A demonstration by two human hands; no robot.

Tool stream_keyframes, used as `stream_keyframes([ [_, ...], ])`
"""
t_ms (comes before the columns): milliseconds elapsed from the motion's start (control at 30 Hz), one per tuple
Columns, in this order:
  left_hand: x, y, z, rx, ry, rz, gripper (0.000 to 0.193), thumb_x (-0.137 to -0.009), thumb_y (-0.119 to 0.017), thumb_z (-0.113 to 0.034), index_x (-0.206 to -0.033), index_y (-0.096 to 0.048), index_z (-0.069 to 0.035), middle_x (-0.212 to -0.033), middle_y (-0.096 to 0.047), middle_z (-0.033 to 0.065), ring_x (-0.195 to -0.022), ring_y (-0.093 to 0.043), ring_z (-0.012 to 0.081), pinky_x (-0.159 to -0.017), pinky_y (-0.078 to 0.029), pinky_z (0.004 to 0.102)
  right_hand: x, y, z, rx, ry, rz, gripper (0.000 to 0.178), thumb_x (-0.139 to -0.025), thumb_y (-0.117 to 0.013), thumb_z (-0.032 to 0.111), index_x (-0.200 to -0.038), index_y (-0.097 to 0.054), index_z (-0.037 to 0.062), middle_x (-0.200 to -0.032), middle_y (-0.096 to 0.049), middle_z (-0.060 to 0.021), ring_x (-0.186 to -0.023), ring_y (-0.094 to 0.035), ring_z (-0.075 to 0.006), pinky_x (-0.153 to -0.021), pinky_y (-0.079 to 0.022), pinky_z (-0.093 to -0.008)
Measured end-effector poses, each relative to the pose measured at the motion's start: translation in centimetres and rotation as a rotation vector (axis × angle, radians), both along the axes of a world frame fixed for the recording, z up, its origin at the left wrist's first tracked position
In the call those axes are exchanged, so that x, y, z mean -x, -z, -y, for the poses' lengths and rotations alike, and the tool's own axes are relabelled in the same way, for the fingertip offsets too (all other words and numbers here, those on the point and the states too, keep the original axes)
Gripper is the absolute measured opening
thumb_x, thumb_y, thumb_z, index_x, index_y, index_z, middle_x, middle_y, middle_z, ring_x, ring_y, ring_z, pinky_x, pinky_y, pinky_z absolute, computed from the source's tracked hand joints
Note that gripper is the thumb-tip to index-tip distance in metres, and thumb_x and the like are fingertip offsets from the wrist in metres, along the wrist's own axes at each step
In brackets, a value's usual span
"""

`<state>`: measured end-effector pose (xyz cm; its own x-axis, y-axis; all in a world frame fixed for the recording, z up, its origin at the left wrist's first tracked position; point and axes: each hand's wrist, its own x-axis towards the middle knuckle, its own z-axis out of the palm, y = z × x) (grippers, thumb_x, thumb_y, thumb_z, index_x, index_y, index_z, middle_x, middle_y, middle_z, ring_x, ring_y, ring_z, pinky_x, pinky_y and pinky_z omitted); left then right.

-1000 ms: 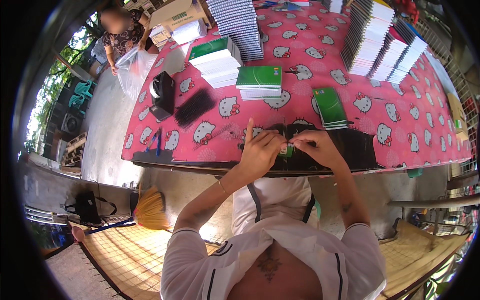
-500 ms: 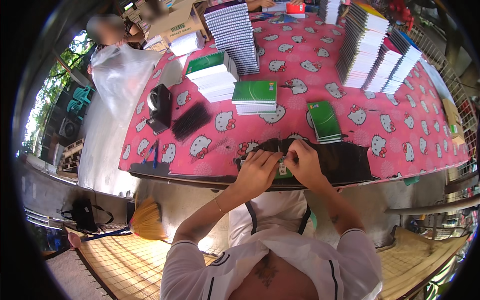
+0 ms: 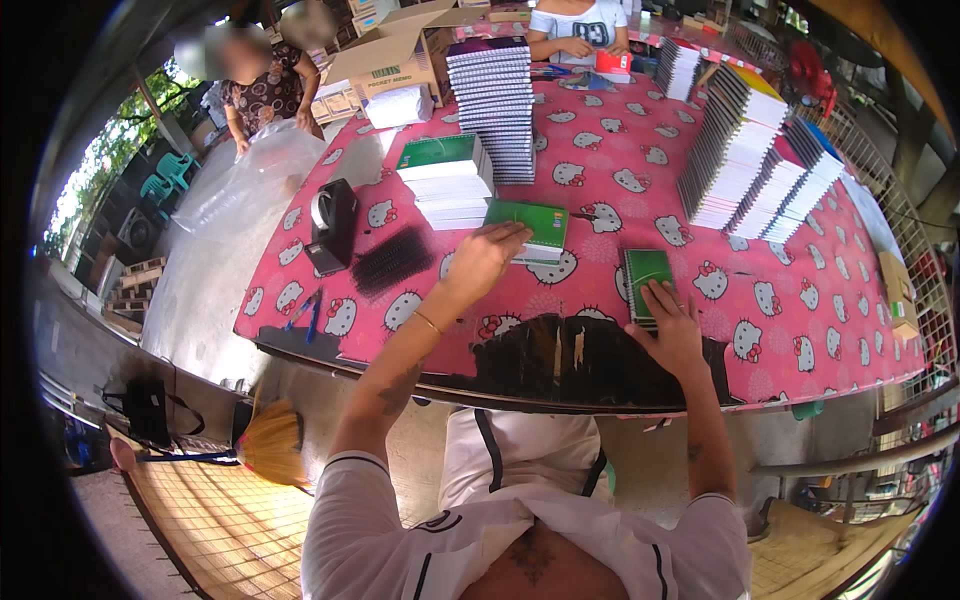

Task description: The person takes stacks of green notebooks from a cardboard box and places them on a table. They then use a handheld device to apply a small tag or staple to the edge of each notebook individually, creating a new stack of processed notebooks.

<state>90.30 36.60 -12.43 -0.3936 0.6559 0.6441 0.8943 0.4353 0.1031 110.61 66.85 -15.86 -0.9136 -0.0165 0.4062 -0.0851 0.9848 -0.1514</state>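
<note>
My left hand [image 3: 488,262] is at the near left edge of a green notebook [image 3: 545,222], which tops a low pile of notebooks. Its fingers are together over the cover, and the thumb is hidden. My right hand [image 3: 668,325] lies with fingers spread on a small stack of green spiral notebooks [image 3: 648,272] near the table's front edge. Behind my left hand stands a taller pile of green-covered notebooks [image 3: 447,180]. Black binding coils [image 3: 392,262] lie in a bunch to its left.
The pink patterned table [image 3: 590,285] has a torn black patch [image 3: 520,360] in front of me. A black tape dispenser [image 3: 332,225] and pens [image 3: 312,315] are at the left. Tall spiral notebook stacks [image 3: 490,110] [image 3: 730,150] stand farther back. Two people work beyond, one holding clear plastic [image 3: 250,170].
My hands were together at the front edge over a small green item. They have parted, the left reaching forward to the low pile, the right moving onto the right stack.
</note>
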Motion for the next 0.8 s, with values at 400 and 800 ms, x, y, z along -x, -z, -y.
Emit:
stream_keyframes([
  [400,-11.0,-0.9,1.1,0.117,0.060,-0.098,0.029,-0.074,-0.065,-0.008,-0.103,-0.066,-0.009,-0.088,-0.057,0.0050,-0.086,-0.058,0.0241,-0.075,-0.040,0.0400,0.6,-0.6,11.6,0.963,-0.286,-0.211,0.065,-0.081,-0.077,0.008,-0.140,-0.049,0.0044,-0.126,-0.061,-0.0188,-0.119,-0.059,-0.0289,-0.101,-0.045,-0.0381],
  [800,-15.3,6.7,3.0,-0.506,-0.269,0.711,0.050,-0.099,-0.053,-0.012,-0.145,-0.041,0.002,-0.140,-0.052,0.0247,-0.128,-0.052,0.0369,-0.108,-0.041,0.0432,0.1,2.9,10.8,1.248,-0.323,0.195,0.026,-0.085,-0.072,0.003,-0.110,-0.068,-0.0019,-0.094,-0.068,-0.0049,-0.085,-0.061,-0.0091,-0.076,-0.048,-0.0246],
])
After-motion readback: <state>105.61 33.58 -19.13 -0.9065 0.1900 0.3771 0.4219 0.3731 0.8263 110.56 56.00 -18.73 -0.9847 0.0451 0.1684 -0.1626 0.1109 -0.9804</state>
